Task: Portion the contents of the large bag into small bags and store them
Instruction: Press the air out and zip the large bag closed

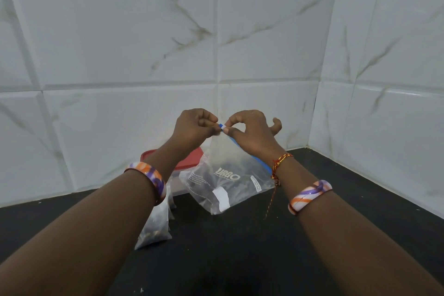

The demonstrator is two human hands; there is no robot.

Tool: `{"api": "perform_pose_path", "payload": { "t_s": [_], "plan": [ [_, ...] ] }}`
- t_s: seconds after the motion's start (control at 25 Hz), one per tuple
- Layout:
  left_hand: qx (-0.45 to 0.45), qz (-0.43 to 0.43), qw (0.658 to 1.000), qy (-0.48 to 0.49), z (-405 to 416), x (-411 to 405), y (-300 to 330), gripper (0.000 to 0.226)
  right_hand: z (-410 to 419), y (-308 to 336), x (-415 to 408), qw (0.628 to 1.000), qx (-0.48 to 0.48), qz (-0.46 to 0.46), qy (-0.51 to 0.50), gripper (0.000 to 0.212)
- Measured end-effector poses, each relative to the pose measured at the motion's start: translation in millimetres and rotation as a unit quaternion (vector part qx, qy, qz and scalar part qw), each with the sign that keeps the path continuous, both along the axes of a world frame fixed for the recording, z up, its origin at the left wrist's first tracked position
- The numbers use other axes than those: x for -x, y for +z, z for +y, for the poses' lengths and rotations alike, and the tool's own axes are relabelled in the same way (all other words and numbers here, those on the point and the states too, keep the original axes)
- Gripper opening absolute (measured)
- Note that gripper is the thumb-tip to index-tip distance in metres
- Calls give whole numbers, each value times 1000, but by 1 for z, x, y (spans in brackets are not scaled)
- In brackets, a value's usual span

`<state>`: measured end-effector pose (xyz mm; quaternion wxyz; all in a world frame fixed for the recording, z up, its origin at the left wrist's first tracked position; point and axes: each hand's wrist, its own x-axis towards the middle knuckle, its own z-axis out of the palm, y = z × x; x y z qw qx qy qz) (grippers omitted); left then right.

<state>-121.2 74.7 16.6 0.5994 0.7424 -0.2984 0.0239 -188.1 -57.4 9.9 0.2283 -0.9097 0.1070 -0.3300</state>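
Note:
A clear zip bag [228, 175] with a blue seal strip and printed lettering hangs above the black counter, dark contents sunk at its bottom. My left hand [194, 127] pinches the top corner of the bag at the seal. My right hand [249, 127] pinches the same corner from the other side, thumb and forefinger on the white-and-blue slider, little finger sticking out. A small filled bag [155, 226] with dark and brown pieces lies on the counter under my left forearm, partly hidden by it.
A container with a red lid [189, 158] stands behind the bags against the wall. White marble-look tiles [120, 43] close the back and right sides. The black counter [228, 259] stretches toward me.

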Motion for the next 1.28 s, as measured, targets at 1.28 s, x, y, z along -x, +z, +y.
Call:
{"api": "perform_pose_path", "payload": {
  "t_s": [1.28],
  "plan": [
    [-125, 103, 985, 64, -32, -59, -98, 15, -56, -129, -22, 834, -550, 47, 8, 76]
  ]
}}
